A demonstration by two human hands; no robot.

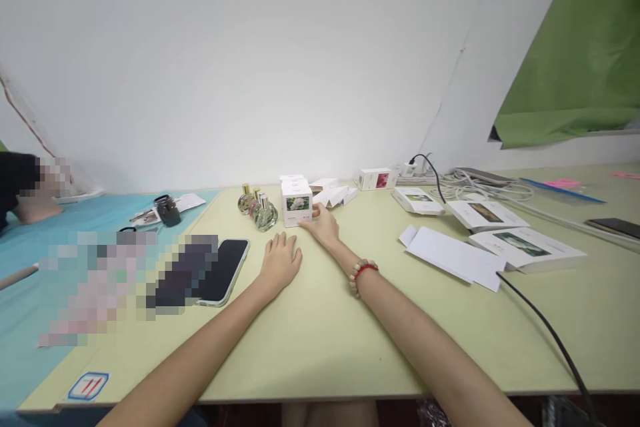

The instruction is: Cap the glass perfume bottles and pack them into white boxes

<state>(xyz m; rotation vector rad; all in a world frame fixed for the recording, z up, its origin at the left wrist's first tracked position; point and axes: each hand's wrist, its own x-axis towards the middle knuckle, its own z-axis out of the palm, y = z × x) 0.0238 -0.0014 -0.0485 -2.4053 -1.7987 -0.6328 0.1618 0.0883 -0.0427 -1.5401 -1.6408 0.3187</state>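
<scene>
My right hand [323, 223] reaches forward and grips the lower right side of a small white box [297, 204] with a flower picture, which stands on the pale green table [320, 340]. More white boxes are stacked behind it. My left hand [280, 260] lies flat on the table, fingers spread, holding nothing. A few small glass perfume bottles [259, 210] with gold caps stand just left of the box. A beaded bracelet with a red cord circles my right wrist.
A dark phone [224, 271] lies left of my left hand. Flat white cartons [525, 245] and paper sheets [453, 256] lie to the right, with a power strip [415, 175], cables and a black cord. Another person's arm [25, 200] rests on the blue surface at far left.
</scene>
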